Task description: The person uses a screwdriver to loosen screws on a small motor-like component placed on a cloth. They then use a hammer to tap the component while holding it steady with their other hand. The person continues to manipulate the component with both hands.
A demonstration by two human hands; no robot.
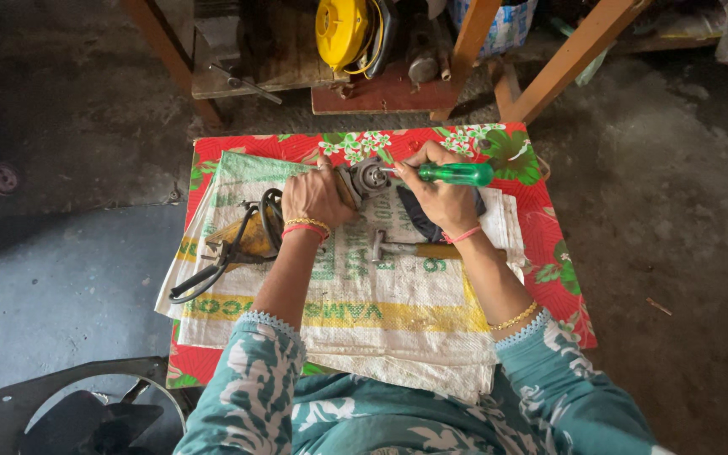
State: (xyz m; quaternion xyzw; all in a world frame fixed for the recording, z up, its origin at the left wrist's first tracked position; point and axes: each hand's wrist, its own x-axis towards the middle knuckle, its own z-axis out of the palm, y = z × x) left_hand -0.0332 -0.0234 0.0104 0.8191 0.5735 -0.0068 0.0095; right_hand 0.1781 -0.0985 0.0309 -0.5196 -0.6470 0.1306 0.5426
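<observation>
My left hand [315,196] grips a grey angle-grinder head [369,176] near the far middle of a small table. My right hand [440,190] holds a screwdriver with a green translucent handle [457,174], its tip pointing left into the grinder head. The grinder's black cord [238,238] loops off to the left over a yellowish part. A hammer [406,248] with a wooden handle lies on the sack just in front of my right wrist. A dark cloth sits under my right hand.
A white woven sack [355,320] covers a red floral tablecloth [549,253]. Beyond the table stand wooden legs [566,59] and a yellow power tool [343,29]. A black fan housing [86,413] lies on the concrete floor at lower left.
</observation>
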